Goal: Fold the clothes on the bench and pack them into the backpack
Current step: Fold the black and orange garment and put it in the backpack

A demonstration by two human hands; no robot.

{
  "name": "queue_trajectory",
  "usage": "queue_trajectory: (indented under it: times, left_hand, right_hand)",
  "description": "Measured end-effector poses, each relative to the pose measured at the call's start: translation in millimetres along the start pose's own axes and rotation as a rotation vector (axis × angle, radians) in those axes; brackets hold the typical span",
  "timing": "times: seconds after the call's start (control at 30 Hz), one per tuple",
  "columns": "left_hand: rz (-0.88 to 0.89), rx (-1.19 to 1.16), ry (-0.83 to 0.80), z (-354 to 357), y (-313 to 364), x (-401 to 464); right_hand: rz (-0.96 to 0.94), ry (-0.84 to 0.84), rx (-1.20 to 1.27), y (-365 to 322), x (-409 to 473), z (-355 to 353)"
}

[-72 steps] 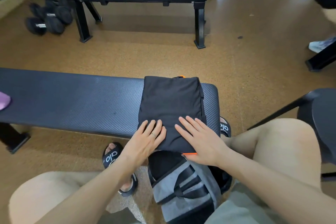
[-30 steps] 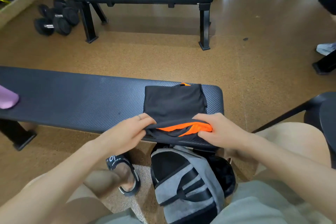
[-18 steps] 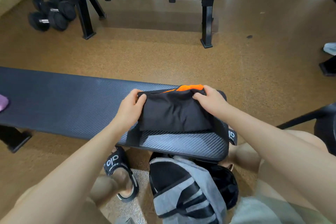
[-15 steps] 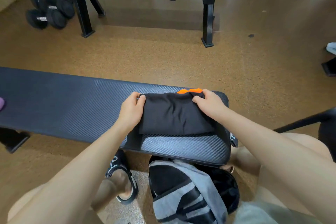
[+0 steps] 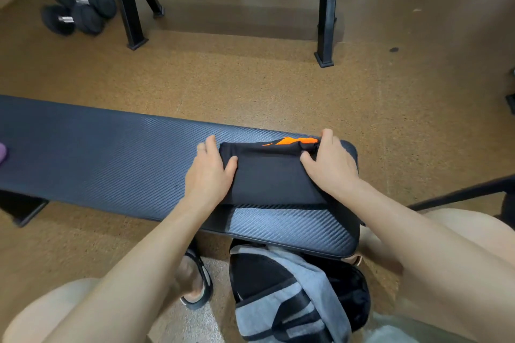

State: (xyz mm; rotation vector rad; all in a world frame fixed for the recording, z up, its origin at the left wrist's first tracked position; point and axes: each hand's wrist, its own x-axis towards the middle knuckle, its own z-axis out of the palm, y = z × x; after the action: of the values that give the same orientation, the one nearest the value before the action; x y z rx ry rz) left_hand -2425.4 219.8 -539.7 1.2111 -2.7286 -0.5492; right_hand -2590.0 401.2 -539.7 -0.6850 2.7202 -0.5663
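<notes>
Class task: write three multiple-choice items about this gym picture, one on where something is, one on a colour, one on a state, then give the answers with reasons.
1. Where is the backpack?
A. on the bench
B. on the floor beside the bench
C. by the dumbbells

2. What colour shows at the black garment's far edge?
A. orange
B. green
C. white

3. What state is the garment in?
A. spread flat
B. hanging
C. folded, held at both ends

Answers:
1 B: the backpack stands below the bench edge.
2 A: an orange strip tops the garment.
3 C: the left hand and right hand each grip one end.
</notes>
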Motion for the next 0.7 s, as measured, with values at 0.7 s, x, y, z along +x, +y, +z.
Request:
queue_trajectory:
  times: [0.7]
  left_hand:
    - [-0.159, -0.305, -0.203, 4.9, -9.1, -6.3]
  right_hand:
    - [-0.603, -0.148, -0.361, -9.3, 12.9, 21.0]
